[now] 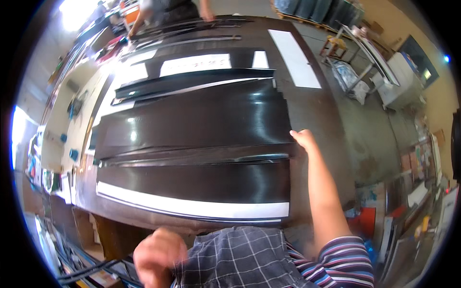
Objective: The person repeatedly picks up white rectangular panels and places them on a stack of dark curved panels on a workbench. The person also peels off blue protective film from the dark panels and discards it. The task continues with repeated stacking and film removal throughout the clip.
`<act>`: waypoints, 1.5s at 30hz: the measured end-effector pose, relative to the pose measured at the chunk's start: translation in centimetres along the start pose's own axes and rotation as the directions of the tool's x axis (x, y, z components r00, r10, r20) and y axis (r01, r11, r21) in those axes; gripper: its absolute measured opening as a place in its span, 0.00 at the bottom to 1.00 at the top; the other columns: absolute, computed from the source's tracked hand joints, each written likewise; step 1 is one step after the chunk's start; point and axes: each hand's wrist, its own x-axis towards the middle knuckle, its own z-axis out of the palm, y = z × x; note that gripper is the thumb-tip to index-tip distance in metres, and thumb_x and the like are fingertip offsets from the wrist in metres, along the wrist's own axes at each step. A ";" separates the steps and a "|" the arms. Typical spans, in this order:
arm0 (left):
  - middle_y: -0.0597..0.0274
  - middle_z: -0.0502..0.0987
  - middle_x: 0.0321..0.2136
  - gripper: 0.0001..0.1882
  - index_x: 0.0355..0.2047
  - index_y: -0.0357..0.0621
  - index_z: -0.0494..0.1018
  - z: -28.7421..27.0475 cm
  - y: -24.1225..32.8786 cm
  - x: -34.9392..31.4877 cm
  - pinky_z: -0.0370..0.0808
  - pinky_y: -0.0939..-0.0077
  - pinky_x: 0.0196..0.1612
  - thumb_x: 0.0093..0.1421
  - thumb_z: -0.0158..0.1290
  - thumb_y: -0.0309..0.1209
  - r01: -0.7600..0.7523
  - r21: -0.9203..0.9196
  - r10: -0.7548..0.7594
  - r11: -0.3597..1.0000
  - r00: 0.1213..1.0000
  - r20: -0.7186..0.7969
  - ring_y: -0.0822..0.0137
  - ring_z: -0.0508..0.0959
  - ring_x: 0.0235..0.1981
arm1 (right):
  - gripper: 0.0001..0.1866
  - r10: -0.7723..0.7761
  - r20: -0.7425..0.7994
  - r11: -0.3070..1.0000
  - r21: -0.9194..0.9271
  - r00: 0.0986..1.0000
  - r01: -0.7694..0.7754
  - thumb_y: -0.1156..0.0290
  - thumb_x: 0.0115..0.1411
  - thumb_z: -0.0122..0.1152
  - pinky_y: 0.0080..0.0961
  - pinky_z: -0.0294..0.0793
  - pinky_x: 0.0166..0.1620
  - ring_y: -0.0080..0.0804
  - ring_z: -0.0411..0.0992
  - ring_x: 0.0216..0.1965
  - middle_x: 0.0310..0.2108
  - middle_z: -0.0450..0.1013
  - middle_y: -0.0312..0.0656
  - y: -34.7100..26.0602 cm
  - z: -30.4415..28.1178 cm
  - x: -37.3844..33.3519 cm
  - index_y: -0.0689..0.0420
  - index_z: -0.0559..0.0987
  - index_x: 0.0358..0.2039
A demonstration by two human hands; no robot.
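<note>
A wide, glossy black sheet [201, 120] lies across the brown table, its surface slightly wavy. At its right edge my right hand [303, 138] pinches the rim, with the arm stretched out over the table. My left hand [158, 252] is close to my body, in front of the table's near edge; its fingers look curled but are blurred. Nearer to me lies another black sheet [201, 182], with a long white strip [192, 201] along its near side. Beyond the wide sheet are a narrower dark sheet [192, 79] and a thin pale strip [206, 89].
White sheets [197, 63] lie farther back on the table, and a long white panel [294, 57] at the far right. Another person [170, 12] stands at the far edge. A metal-framed stand [365, 53] is on the floor to the right; a pale bench [67, 139] runs along the left.
</note>
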 end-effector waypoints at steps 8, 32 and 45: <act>0.65 0.79 0.45 0.08 0.39 0.52 0.79 1.7 4.5 4.8 0.66 0.72 0.40 0.62 0.54 0.36 -0.220 -0.493 0.466 0.842 0.757 0.459 0.66 0.73 0.39 | 0.08 -0.138 -0.006 0.887 0.444 0.990 0.126 0.71 0.49 0.66 0.28 0.68 0.28 0.24 0.68 0.26 0.24 0.71 0.34 -3.9 -6.6 -0.4 0.59 0.78 0.29; 0.51 0.68 0.53 0.25 0.49 0.45 0.70 -7.1 -21.0 -7.4 0.62 0.53 0.59 0.50 0.61 0.35 0.308 0.903 0.043 0.300 0.941 -0.335 0.49 0.66 0.57 | 0.17 -0.166 0.369 0.252 0.913 0.915 -0.322 0.79 0.58 0.54 0.26 0.83 0.29 0.25 0.76 0.35 0.39 0.76 0.36 5.9 0.9 -24.5 0.52 0.70 0.49; 0.51 0.51 0.68 0.33 0.65 0.51 0.59 -9.6 -23.5 -6.8 0.40 0.43 0.68 0.60 0.51 0.44 0.325 0.942 -0.239 -0.083 0.911 -0.336 0.50 0.46 0.70 | 0.16 -0.231 -0.085 0.970 -0.093 0.969 0.223 0.71 0.56 0.63 0.37 0.76 0.36 0.41 0.74 0.34 0.33 0.74 0.44 3.1 -0.7 -23.2 0.61 0.73 0.44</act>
